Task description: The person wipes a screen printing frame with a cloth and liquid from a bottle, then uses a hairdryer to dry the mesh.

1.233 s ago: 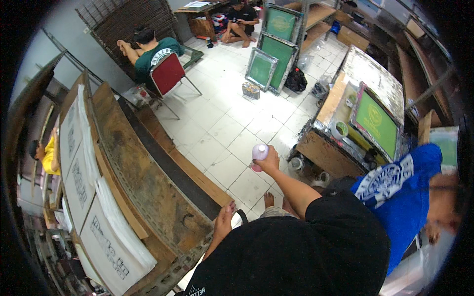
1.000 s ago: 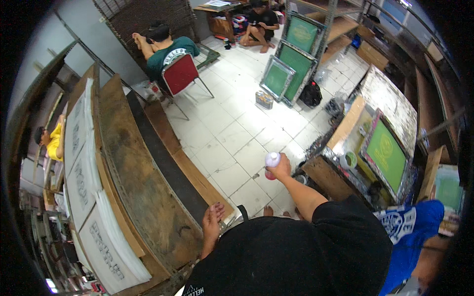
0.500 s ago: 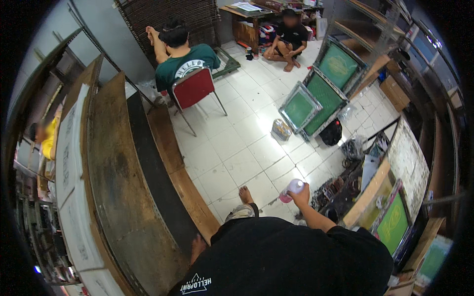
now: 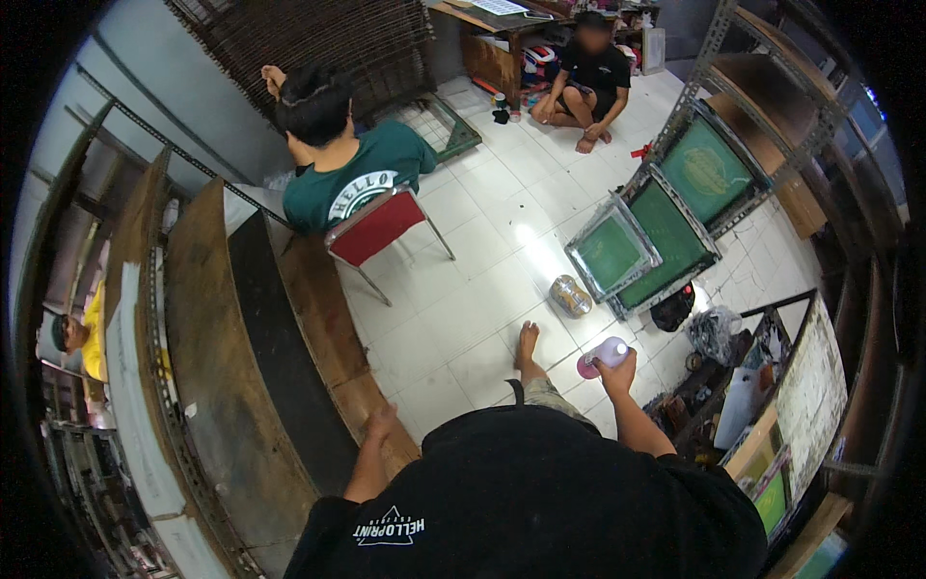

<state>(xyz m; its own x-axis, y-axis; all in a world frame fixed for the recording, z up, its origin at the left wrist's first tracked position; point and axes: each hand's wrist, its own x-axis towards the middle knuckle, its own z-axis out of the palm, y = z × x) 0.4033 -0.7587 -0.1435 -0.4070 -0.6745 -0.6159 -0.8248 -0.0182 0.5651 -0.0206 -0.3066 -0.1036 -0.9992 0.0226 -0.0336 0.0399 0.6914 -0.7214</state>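
Observation:
A pale purple plastic bottle [image 4: 608, 351] with pink in its lower part is in my right hand [image 4: 619, 371], the fingers wrapped round its side. It is held tilted above the white floor tiles. On the other side, my left hand [image 4: 380, 423] hangs beside the brown wooden edge [image 4: 359, 378] of the long shelf. Its fingers are too small and blurred to make out, and I see nothing in it.
A person in a green shirt [image 4: 371, 164] sits on a red chair [image 4: 379, 228]; another person [image 4: 590, 82] sits on the floor farther back. Green framed screens [image 4: 666, 236] lean at a rack on the right, near a wrapped bundle [image 4: 571, 295]. A cluttered low shelf [image 4: 738, 396] stands right of me.
I have stepped forward, so the chair, screens and bundle are nearer. My right hand has moved slightly right with the bottle, and my left hand has swung forward along the shelf edge.

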